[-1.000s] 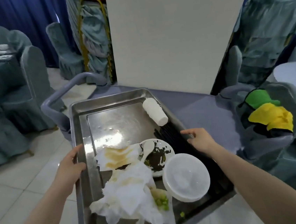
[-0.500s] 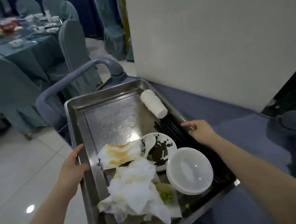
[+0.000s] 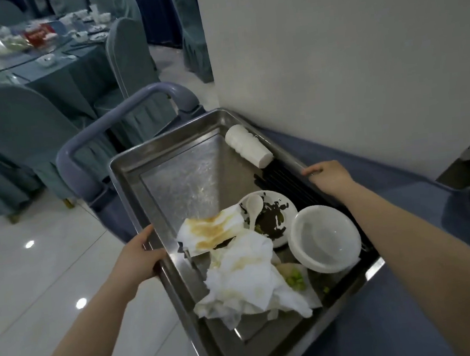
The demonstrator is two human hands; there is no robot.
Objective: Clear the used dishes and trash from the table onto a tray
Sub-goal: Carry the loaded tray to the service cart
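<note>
A: While the tray (image 3: pixel 169 167) rides on the grey cart (image 3: pixel 121 105), how far along are we?

B: Mostly loaded, I'd say. Far left, another table (image 3: pixel 42 67) has dishes on it, so maybe more to clear. Can't tell if that's ours.

A: Hands, left to right?

B: Left hand (image 3: pixel 137 257) grips the tray's left rim, fingers curled under, thumb on top. Then, just right of it inside the tray, stained napkins (image 3: pixel 237 264), w/ a dirty plate (image 3: pixel 275 217) & spoon (image 3: pixel 254 206) beyond.

A: And the rest?

B: Stack of white cups (image 3: pixel 249 146) lies tipped at the far right corner, chopsticks (image 3: pixel 289 183) along the right wall, white bowl (image 3: pixel 325 236) nearer. Right hand (image 3: pixel 329 175) clasps the right rim beside the chopsticks.
</note>
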